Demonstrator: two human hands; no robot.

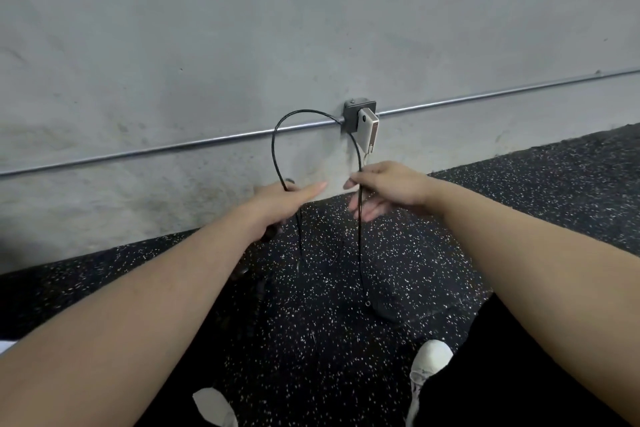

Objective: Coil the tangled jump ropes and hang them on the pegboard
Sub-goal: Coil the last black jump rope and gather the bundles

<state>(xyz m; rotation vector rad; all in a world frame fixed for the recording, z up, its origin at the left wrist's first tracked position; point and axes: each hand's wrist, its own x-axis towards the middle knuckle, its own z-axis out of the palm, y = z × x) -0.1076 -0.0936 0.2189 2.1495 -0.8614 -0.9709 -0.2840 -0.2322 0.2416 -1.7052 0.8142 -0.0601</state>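
Note:
A thin black jump rope [277, 146] arches up in a loop between my two hands in front of the grey wall. My left hand [282, 199] grips the rope's left side together with a black handle, whose end pokes out below my wrist; its thumb points right. My right hand [384, 189] pinches the rope's right strand, which hangs straight down past my fingers to the floor. The rope's lower end [367, 303] dangles near a dark handle lying on the floor. No pegboard is in view.
A metal conduit pipe [173, 147] runs along the concrete wall through a dark junction box [353, 114] with a white device plugged in. Black speckled rubber flooring [311, 340] lies below. My white shoes [429, 359] show at the bottom.

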